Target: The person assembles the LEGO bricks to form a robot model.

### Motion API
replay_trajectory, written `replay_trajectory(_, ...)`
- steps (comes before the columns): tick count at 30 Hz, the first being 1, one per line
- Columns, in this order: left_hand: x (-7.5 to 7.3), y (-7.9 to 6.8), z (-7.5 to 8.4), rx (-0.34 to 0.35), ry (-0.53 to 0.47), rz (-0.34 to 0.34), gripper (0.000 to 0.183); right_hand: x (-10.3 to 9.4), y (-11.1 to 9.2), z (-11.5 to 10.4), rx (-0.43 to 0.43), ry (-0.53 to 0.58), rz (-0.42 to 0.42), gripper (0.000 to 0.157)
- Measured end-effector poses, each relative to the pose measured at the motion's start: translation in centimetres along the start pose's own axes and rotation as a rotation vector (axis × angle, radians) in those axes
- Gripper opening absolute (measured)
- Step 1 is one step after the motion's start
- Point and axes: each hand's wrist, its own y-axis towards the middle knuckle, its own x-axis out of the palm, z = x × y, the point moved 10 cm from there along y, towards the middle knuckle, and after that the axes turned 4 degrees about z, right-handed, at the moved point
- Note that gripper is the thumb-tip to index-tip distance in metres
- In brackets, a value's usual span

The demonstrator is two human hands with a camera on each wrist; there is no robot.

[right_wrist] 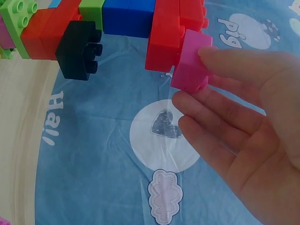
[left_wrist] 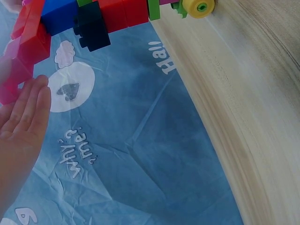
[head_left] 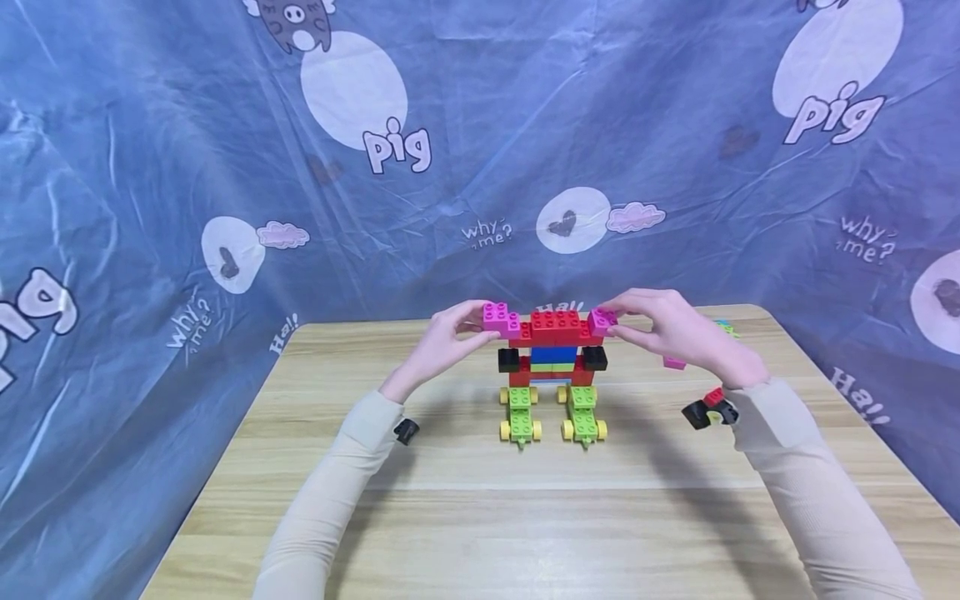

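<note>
A figure of toy building blocks stands on the table. Red blocks (head_left: 555, 327) form its top, a blue block (head_left: 553, 357) its middle, with a black block (head_left: 508, 360) on one side and another black block (head_left: 595, 358) opposite. Two lime-green wheeled bases (head_left: 521, 417) with yellow wheels are at the bottom. My left hand (head_left: 453, 337) pinches stepped pink blocks (head_left: 497, 317) at the figure's upper left corner. At the upper right, my right hand (head_left: 663, 325) holds a pink block (right_wrist: 191, 61) between thumb and fingers, against the red block (right_wrist: 164, 40).
Behind my right forearm lie a loose pink block (head_left: 674, 363) and some green pieces (head_left: 726, 327), partly hidden. Dark wrist cameras (head_left: 407, 431) sit at both cuffs. A blue printed cloth (head_left: 465, 167) hangs behind the wooden table (head_left: 450, 517).
</note>
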Motion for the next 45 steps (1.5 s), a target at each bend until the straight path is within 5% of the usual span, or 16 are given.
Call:
replay_trajectory(15, 0.0, 0.0, 0.0, -0.001, -0.006, -0.006, 0.046, 0.0, 0.2, 0.1, -0.029, -0.011, -0.002, 0.032)
replay_trajectory(30, 0.0, 0.0, 0.1, 0.003, -0.013, -0.005, 0.044, 0.7, 0.2, 0.8, 0.042, 0.007, -0.075, 0.034)
replay_trajectory(45, 0.1, 0.0, 0.1, -0.005, -0.012, -0.01, 0.046, 0.7, 0.6, -0.2, -0.019, 0.01, -0.073, 0.034)
